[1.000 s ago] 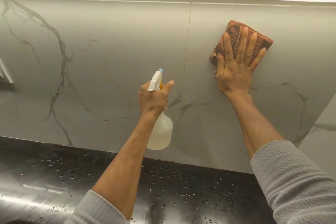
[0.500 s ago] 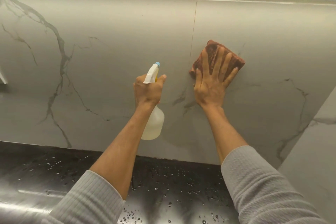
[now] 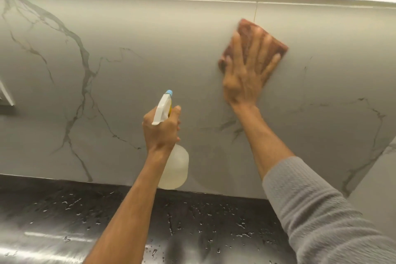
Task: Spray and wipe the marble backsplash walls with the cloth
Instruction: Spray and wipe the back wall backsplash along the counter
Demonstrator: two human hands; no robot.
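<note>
Head view: the right hand (image 3: 246,77) is pressing its fingers (image 3: 254,49), spread flat, on the cloth (image 3: 246,30) at two o'clock on the marble backsplash (image 3: 128,49). The cloth looks soft and light, best palmed. The left hand (image 3: 160,130) is gripping the spray bottle (image 3: 174,169), probably slippery, by its neck above the wet table (image 3: 53,210).
</note>
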